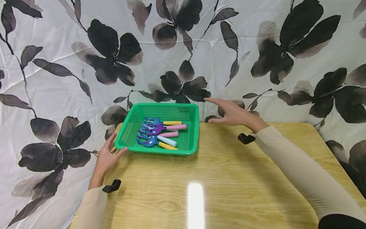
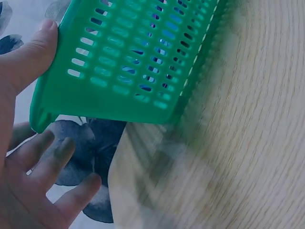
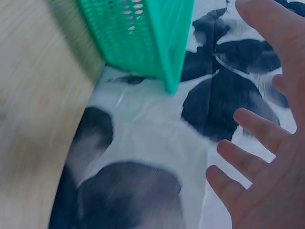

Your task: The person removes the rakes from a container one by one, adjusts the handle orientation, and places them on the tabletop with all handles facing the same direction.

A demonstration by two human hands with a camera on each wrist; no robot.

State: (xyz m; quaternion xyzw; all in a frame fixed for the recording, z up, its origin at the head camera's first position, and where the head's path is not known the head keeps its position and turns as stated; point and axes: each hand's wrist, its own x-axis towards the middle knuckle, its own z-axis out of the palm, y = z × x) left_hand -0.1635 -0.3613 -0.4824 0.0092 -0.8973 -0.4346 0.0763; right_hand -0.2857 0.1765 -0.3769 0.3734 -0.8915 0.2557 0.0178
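Note:
A green perforated plastic basket (image 1: 194,133) is at the back left of the wooden table, its left corner out past the table edge in the left wrist view. Inside lie several small toy-like forks (image 1: 156,128) with blue or purple heads and yellow, pink or pale blue handles. My left hand (image 1: 108,159) is at the basket's front left corner, thumb right at the rim and fingers spread beside the corner. To the right of the basket, my right hand (image 1: 230,113) hovers apart from it, fingers extended and holding nothing.
The wooden table (image 1: 228,184) extends to the front and right, with a bright light reflection on its surface. Behind it and along the left hangs a white cloth (image 1: 57,95) printed with dark flowers. A black wrist camera (image 1: 246,138) sits at each sleeve cuff.

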